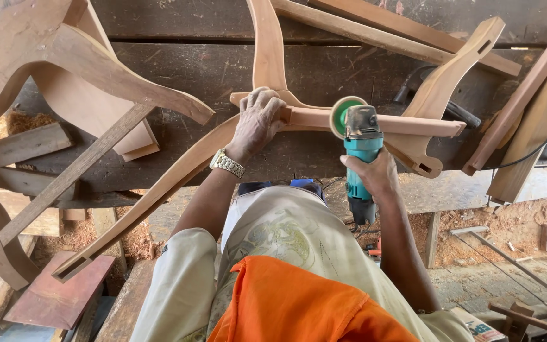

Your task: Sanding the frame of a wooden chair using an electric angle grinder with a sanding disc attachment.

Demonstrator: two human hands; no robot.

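My left hand (pixel 257 120), with a metal watch on its wrist, grips the straight rail of a bare wooden chair frame (pixel 413 125) lying on a dark workbench (pixel 185 69). My right hand (pixel 375 174) is wrapped around the teal body of an angle grinder (pixel 360 152). Its green-rimmed sanding disc (pixel 343 116) rests against the rail just right of my left hand. Curved chair legs spread out from the rail towards the lower left and upper right.
Another curved chair part (pixel 64 69) lies at the upper left. Loose wooden slats (pixel 520 101) lean at the right. Sawdust covers the floor at both sides. Offcuts and a reddish board (pixel 58 294) sit at the lower left, a black cable (pixel 539 149) at the right.
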